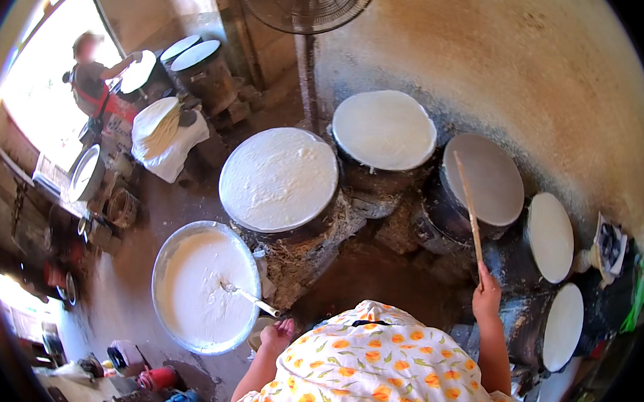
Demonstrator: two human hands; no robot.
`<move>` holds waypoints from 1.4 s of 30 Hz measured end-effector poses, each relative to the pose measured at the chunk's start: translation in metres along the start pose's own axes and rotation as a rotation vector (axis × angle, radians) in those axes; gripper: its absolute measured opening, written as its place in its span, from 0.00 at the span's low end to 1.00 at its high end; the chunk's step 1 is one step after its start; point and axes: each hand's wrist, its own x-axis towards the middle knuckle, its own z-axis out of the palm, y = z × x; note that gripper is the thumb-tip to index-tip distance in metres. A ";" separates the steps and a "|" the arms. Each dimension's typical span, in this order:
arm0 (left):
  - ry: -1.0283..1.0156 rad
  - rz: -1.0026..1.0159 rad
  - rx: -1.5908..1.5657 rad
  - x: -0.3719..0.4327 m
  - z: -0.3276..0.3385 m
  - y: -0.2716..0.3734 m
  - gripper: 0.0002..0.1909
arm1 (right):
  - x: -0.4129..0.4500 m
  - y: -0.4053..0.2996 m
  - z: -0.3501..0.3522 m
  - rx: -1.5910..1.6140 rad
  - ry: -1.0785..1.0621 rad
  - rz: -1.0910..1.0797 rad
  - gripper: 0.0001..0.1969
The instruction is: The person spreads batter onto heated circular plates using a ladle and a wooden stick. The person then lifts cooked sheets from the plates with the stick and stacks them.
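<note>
My right hand (487, 296) grips a long thin wooden stick (470, 209). The stick's far end lies over a bare grey round griddle (495, 174). My left hand (276, 335) is palm up with loosely curled fingers and nothing visible in it. Just above it is the handle end of a ladle (256, 301). The ladle's head rests in white batter (197, 282) inside a wide metal basin (162, 315). Ahead, a large round griddle is covered by a lumpy white layer (278, 179). Another bears a smoother white sheet (384, 130).
On my right, two more round tops (550, 237) look pale. Rough masonry (313, 260) supports the near griddle. A stand fan (308, 3) rises by the wall. At far left a person (90, 82) holds a white sheet (138, 72) near stacked flat rounds (159, 129).
</note>
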 end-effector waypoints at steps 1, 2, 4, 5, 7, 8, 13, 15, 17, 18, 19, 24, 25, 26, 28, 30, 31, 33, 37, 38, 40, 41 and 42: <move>-0.019 0.033 0.025 -0.014 0.012 -0.002 0.15 | 0.008 -0.012 0.007 0.016 -0.047 -0.009 0.33; -0.019 0.052 0.017 -0.022 0.017 0.001 0.17 | 0.012 -0.022 0.014 0.020 -0.066 -0.018 0.34; -0.105 0.092 -0.032 -0.034 0.037 0.012 0.17 | 0.018 -0.042 0.024 0.055 -0.114 -0.045 0.34; -0.192 0.132 -0.062 -0.036 0.042 0.018 0.17 | 0.021 -0.053 0.027 0.062 -0.134 -0.055 0.33; -0.214 0.219 -0.096 -0.011 0.035 0.048 0.16 | 0.028 -0.074 0.037 0.071 -0.131 -0.108 0.28; -0.233 0.299 -0.108 0.002 0.032 0.065 0.16 | 0.030 -0.082 0.040 0.076 -0.169 -0.113 0.28; -0.361 0.224 -0.375 -0.035 0.067 0.098 0.07 | 0.023 -0.084 0.053 0.112 -0.194 -0.141 0.32; -0.470 0.219 -0.481 -0.079 0.066 0.088 0.07 | 0.018 -0.090 0.051 0.116 -0.203 -0.138 0.32; -0.534 0.095 -0.456 -0.090 0.044 0.092 0.08 | 0.012 -0.096 0.049 0.090 -0.233 -0.097 0.33; -0.539 -0.017 -0.458 -0.075 0.033 0.104 0.09 | 0.008 -0.098 0.048 0.124 -0.241 -0.050 0.33; -0.546 -0.033 -0.437 -0.059 0.032 0.113 0.09 | 0.006 -0.098 0.048 0.119 -0.221 -0.033 0.33; -0.727 0.041 -0.379 0.036 0.022 0.181 0.12 | -0.012 -0.095 0.051 0.083 -0.194 -0.043 0.31; -0.768 0.061 -0.345 0.052 0.016 0.197 0.12 | -0.012 -0.095 0.051 0.095 -0.193 -0.047 0.31; -0.777 0.061 -0.391 0.060 0.017 0.203 0.11 | -0.015 -0.095 0.051 0.089 -0.196 -0.038 0.31; -0.773 0.130 -0.447 0.055 0.026 0.209 0.08 | -0.014 -0.094 0.050 0.103 -0.180 -0.034 0.30; -0.873 0.121 -0.364 0.052 0.032 0.215 0.06 | -0.021 -0.087 0.050 0.095 -0.133 -0.056 0.29; -0.932 0.133 -0.346 0.035 0.040 0.205 0.08 | -0.022 -0.086 0.047 0.061 -0.180 -0.011 0.28; -0.827 0.089 -0.375 -0.007 0.052 0.194 0.11 | -0.021 -0.079 0.050 0.121 -0.219 0.001 0.30; -0.947 0.157 -0.313 -0.099 0.062 0.160 0.17 | -0.013 -0.063 0.061 0.167 -0.256 -0.078 0.30; -0.971 0.176 -0.296 -0.122 0.064 0.151 0.17 | -0.006 -0.062 0.066 0.191 -0.238 -0.122 0.30; -0.989 0.215 -0.289 -0.165 0.061 0.132 0.17 | 0.005 -0.066 0.072 0.228 -0.226 -0.179 0.29; -1.023 0.244 -0.271 -0.186 0.060 0.122 0.18 | 0.010 -0.066 0.076 0.241 -0.234 -0.193 0.29; -1.059 0.269 -0.250 -0.204 0.060 0.113 0.19 | 0.014 -0.065 0.078 0.246 -0.227 -0.233 0.29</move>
